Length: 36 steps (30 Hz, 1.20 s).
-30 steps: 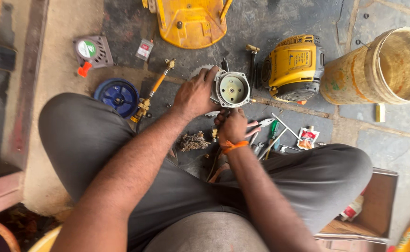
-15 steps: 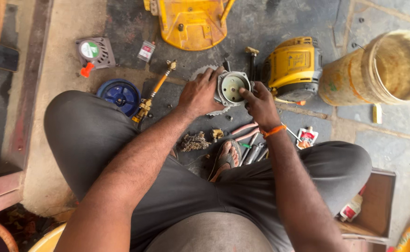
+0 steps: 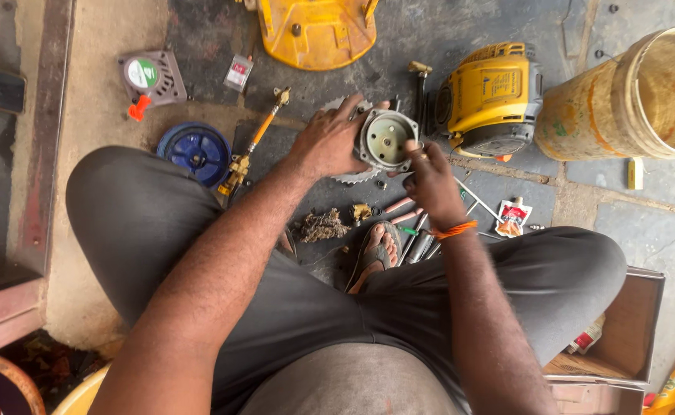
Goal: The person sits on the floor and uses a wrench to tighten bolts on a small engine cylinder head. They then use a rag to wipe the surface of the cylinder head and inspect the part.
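Nearest, loose tools and a sandalled foot lie on the floor between the knees. Just beyond, left hand clasps the round metal housing from its left side; right hand pinches its lower right rim. Farther off: yellow engine, bucket.

Yellow engine housing beside a stained bucket. Yellow cover at top. Blue disc near a brass-tipped orange rod. Loose tools on the stone floor; cardboard box lower right.
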{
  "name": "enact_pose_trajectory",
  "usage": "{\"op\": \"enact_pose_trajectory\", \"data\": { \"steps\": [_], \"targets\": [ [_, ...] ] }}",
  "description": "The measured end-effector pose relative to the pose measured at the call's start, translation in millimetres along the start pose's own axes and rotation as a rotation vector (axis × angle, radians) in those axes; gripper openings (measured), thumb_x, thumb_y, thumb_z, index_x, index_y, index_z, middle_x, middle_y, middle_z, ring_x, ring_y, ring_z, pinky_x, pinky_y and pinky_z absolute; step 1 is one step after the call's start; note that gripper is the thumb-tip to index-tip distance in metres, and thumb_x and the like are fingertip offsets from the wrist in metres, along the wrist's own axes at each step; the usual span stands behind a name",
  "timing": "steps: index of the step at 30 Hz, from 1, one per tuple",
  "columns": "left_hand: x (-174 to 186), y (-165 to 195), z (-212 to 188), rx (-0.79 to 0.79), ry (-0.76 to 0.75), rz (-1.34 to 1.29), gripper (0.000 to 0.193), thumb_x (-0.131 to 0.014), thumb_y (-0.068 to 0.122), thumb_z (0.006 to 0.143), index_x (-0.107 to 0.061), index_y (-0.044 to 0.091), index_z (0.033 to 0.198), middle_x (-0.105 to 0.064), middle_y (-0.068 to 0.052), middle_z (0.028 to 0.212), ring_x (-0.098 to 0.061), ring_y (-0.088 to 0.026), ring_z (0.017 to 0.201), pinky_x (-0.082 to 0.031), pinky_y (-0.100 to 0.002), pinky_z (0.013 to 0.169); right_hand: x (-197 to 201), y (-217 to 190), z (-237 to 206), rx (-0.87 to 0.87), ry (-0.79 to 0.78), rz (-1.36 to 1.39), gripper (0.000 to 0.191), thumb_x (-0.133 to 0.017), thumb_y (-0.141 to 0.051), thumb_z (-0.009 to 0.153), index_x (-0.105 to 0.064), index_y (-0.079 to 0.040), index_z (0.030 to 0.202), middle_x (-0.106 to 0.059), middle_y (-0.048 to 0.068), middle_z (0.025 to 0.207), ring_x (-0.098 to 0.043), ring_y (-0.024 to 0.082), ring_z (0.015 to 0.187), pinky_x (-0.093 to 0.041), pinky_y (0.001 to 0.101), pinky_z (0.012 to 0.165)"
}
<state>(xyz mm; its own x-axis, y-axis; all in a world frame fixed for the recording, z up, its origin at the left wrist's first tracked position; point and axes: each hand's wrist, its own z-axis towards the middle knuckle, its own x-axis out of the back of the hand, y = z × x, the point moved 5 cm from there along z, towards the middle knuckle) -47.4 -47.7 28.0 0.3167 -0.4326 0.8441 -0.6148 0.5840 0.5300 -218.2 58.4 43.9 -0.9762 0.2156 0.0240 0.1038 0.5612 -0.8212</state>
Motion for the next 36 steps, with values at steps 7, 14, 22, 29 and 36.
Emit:
{"op": "enact_pose_trajectory", "data": {
  "steps": [7,14,22,29,36],
  "targets": [
    [-6.5,-4.7,1.8,0.016,-0.033,0.011,0.141,-0.095,0.064,0.063,-0.002,0.028,0.163,-0.045,-0.027,0.148,-0.056,-0.045,0.129,-0.039,-0.066,0.113,38.8,23.1,4.0,-0.148,-0.103,-0.138,0.027,-0.051,-0.017,0.103,-0.058,-0.001,0.123,-0.073,0.009,0.093,-0.065,0.012,0.069,-0.056,0.0258,0.065],
    [-6.6,-2.1,-0.2,0.012,0.022,0.005,0.143,-0.098,0.063,0.059,-0.002,0.029,0.160,-0.049,-0.029,0.142,-0.056,-0.047,0.124,-0.040,-0.069,0.105,29.6,23.8,8.2,0.032,-0.187,-0.473,0.020,-0.060,-0.023,0.104,-0.071,-0.006,0.110,-0.068,0.001,0.088,-0.061,0.010,0.084,-0.050,0.0289,0.081],
    [-4.7,-1.9,-0.7,0.060,-0.018,0.057,0.139,-0.095,0.068,0.064,-0.003,0.031,0.162,-0.052,-0.027,0.141,-0.058,-0.047,0.121,-0.042,-0.070,0.104,36.8,17.1,23.7,0.107,-0.213,-0.581,0.015,-0.059,-0.017,0.104,-0.069,-0.006,0.106,-0.068,0.000,0.087,-0.060,0.010,0.083,-0.051,0.0288,0.080],
    [-4.2,-0.9,-1.2,0.058,-0.011,0.080,0.140,-0.094,0.069,0.062,-0.003,0.031,0.161,-0.054,-0.027,0.136,-0.059,-0.046,0.119,-0.044,-0.068,0.103,24.9,-0.6,30.5,0.180,-0.282,-0.676,0.013,-0.060,-0.012,0.103,-0.069,-0.004,0.107,-0.069,0.001,0.088,-0.060,0.011,0.082,-0.052,0.0295,0.078],
    [-3.0,0.6,-1.4,0.054,-0.037,0.124,0.145,-0.091,0.076,0.060,-0.002,0.023,0.162,-0.056,-0.029,0.133,-0.063,-0.045,0.114,-0.052,-0.060,0.100,17.2,-23.7,28.9,0.151,-0.330,-0.725,0.017,-0.059,-0.011,0.101,-0.069,-0.004,0.113,-0.072,0.004,0.091,-0.063,0.012,0.083,-0.056,0.0315,0.080]
  ]
}}
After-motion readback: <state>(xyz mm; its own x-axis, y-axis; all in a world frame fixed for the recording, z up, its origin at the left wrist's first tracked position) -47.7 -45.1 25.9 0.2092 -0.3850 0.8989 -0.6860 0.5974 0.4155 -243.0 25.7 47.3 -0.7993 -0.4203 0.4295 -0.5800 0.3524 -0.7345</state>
